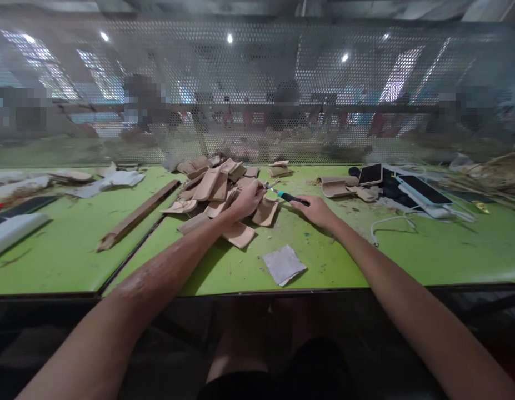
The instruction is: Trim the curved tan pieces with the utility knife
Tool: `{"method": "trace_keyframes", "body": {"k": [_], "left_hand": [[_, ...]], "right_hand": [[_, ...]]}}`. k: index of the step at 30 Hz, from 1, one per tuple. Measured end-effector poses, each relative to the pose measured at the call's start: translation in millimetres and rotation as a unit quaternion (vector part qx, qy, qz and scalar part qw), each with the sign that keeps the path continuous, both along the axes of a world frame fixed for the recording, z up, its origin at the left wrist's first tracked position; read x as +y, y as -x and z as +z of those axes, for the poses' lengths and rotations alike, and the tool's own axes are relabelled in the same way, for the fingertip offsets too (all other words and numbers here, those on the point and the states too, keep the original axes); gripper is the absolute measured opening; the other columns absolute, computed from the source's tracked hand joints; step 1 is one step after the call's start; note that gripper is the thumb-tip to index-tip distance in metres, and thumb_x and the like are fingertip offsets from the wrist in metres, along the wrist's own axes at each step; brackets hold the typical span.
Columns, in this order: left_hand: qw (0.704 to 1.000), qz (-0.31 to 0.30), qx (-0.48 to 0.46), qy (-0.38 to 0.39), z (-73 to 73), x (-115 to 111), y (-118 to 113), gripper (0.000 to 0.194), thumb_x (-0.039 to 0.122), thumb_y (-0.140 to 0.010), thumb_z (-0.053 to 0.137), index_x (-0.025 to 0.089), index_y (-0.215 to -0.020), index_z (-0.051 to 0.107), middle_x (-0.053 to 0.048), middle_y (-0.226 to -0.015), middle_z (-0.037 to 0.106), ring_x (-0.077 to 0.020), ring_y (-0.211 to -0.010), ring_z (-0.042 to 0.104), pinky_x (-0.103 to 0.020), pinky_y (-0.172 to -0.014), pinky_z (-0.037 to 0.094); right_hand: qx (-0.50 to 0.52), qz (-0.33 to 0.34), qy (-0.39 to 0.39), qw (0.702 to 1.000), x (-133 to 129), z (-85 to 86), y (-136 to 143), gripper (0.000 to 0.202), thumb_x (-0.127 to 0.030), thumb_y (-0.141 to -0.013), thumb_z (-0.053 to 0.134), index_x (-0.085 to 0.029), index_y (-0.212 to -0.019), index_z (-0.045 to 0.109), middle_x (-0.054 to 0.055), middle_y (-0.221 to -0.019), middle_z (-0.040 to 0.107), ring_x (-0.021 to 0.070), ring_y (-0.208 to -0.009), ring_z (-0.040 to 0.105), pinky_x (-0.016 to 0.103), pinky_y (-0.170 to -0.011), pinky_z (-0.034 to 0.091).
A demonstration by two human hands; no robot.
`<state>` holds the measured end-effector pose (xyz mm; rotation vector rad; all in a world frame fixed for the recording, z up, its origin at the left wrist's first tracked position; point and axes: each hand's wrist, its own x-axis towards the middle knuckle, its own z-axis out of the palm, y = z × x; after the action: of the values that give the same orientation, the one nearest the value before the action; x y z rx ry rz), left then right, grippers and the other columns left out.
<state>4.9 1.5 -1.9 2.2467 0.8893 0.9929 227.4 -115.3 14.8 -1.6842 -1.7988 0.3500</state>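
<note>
In the head view my right hand (313, 210) is closed round the black end of a slim hand tool (294, 198) with a teal collar and a short metal tip. That tip points left, close to the fingers of my left hand (249, 199). My left hand is closed in a pinch at the right side of a pile of curved tan pieces (209, 183), which look like bamboo or wood. What it pinches is too small to make out. Just below its wrist lies another curved tan piece (239, 235). A grey square sheet (284, 265) rests nearer the table's front edge.
The green tabletop (340, 255) ends at a dark front edge. A long wooden strip (138, 215) lies left. At right are curved offcuts (337, 187), a phone (371, 174), a light-blue device (424, 191) and a white cable (393, 219). Behind stands a perforated screen (257, 72).
</note>
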Motion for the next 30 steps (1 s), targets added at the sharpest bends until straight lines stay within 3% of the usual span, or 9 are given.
{"method": "trace_keyframes", "body": {"k": [7,30], "left_hand": [[0.999,0.012,0.002,-0.049,4.1,-2.5,0.6,0.011,0.023,-0.093,0.051,0.020,-0.083,0.047,-0.001,-0.077,0.058,-0.0147,-0.070,0.052,-0.026,-0.063,0.039],[1.000,-0.005,-0.002,-0.019,-0.7,1.1,0.0,0.011,0.024,-0.095,0.051,0.019,-0.085,0.050,0.002,-0.063,0.055,-0.0134,-0.061,0.052,-0.024,-0.059,0.036]], "right_hand": [[-0.008,-0.009,0.010,1.000,0.1,1.1,0.4,0.051,-0.055,-0.092,0.052,-0.015,-0.115,0.075,0.011,-0.093,0.074,0.0208,-0.073,0.060,0.030,-0.064,0.039],[-0.075,-0.037,-0.014,0.996,-3.5,4.2,4.0,0.047,-0.053,-0.091,0.054,-0.019,-0.112,0.078,0.010,-0.088,0.076,0.0205,-0.070,0.062,0.029,-0.060,0.036]]}}
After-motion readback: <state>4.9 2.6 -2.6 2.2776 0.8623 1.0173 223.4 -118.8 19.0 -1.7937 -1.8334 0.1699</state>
